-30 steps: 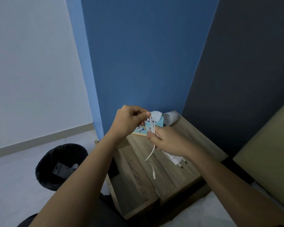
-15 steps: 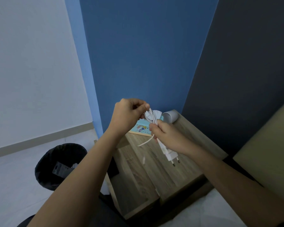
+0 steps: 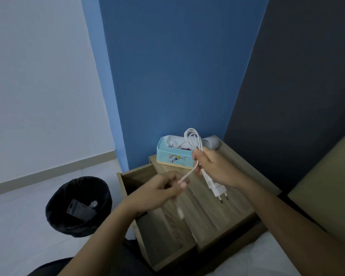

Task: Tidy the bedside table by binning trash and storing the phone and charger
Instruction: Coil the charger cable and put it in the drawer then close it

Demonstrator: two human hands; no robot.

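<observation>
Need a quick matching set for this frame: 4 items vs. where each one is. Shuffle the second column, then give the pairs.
1. charger
2. blue tin
3. black bin
4. cable end

A. on the floor, left of the table
B. pinched by the left hand
C. held in the right hand
D. on the tabletop by the wall

Pairs: 1-C, 2-D, 3-A, 4-B

Right hand (image 3: 213, 168) raised, fist closed around held item. Left hand (image 3: 159, 191) lower, fingertips pinched, blurred. Both forearms bare.
</observation>
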